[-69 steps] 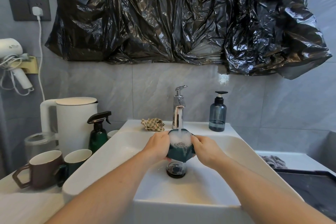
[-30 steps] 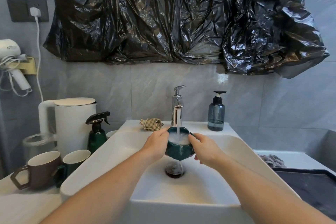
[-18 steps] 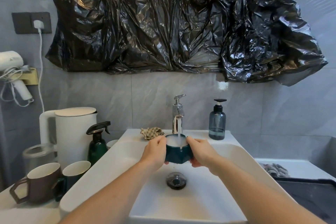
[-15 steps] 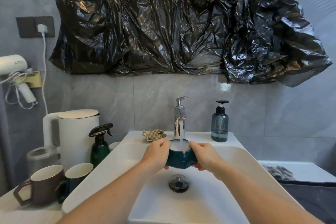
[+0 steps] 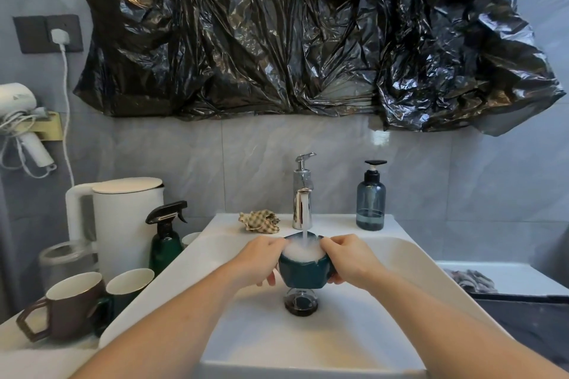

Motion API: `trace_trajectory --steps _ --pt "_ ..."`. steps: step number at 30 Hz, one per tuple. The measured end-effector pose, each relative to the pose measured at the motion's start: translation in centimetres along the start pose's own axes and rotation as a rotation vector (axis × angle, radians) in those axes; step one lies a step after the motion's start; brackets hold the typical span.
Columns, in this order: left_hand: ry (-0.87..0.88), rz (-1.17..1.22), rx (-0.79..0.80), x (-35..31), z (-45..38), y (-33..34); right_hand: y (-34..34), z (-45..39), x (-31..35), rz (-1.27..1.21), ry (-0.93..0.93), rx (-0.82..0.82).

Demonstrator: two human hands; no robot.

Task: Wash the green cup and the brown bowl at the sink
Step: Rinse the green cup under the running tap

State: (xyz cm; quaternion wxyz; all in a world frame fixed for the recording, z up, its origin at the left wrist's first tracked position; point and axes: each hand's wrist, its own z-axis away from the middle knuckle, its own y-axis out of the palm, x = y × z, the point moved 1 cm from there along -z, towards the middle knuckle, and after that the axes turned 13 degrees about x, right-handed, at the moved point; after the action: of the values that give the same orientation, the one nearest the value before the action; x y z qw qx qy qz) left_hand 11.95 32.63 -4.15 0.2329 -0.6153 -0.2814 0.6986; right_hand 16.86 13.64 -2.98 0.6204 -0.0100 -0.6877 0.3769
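Note:
A dark green cup (image 5: 303, 273) is held upright under the running tap (image 5: 302, 206), above the white sink (image 5: 409, 283). Water streams into it and white foam fills it to the rim. My left hand (image 5: 261, 260) grips its left side and my right hand (image 5: 346, 260) grips its right side, fingers curled round the wall. A brown mug (image 5: 66, 306) with an angular handle stands on the counter at the left. No brown bowl is in view.
Beside the brown mug stands a second green cup (image 5: 127, 288). Behind them are a white kettle (image 5: 123, 218) and a green spray bottle (image 5: 166, 235). A checked cloth (image 5: 260, 221) and a blue soap dispenser (image 5: 371, 200) sit on the sink's back ledge. The drain (image 5: 301, 302) lies below the cup.
The cup was tilted under the stream earlier; both hands have turned it upright and it has filled with foamy water. Both hands have kept their hold throughout.

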Motion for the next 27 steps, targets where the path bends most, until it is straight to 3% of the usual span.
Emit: trace_trajectory --steps 8,14,19,27 --pt "-0.024 -0.061 -0.092 -0.08 -0.10 -0.16 -0.19 0.45 0.39 -0.015 -0.058 -0.053" --pt "-0.054 -0.078 -0.188 0.18 -0.20 -0.49 0.02 0.45 0.25 0.040 -0.021 0.044" --pt "-0.053 -0.103 -0.142 0.55 -0.35 -0.21 0.13 0.72 0.06 0.101 -0.018 0.075" --pt "0.001 0.007 -0.068 -0.14 0.15 0.24 -0.14 0.77 -0.05 0.120 -0.020 -0.016"
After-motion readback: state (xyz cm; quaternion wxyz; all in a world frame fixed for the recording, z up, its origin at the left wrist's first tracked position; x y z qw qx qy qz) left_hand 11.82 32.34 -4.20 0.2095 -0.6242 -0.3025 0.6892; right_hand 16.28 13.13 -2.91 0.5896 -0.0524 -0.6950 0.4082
